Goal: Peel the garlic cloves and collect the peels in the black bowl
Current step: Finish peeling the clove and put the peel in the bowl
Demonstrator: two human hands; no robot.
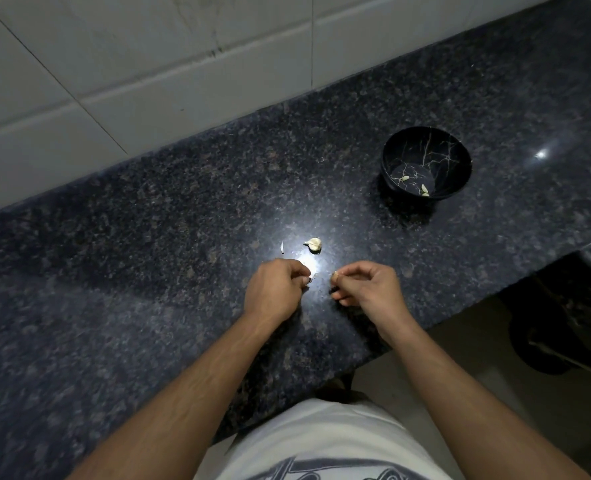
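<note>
A garlic piece (313, 244) with papery skin lies on the dark granite counter (148, 237), with a thin sliver of peel (282, 247) to its left. Just below them, my left hand (275, 289) is curled, pinching a whitish bit of peel at its fingertips. A small gap to the right, my right hand (366, 289) is closed on a small garlic clove (334, 276) that peeks out at the fingertips. The black bowl (457, 150) with gold veins stands at the back right and holds a few pale pieces (424, 190).
A grey tiled wall (148, 64) runs behind the counter. The counter's front edge (460, 317) drops off at the right, where floor and a dark object (557, 341) sit below. My white shirt (321, 445) fills the bottom.
</note>
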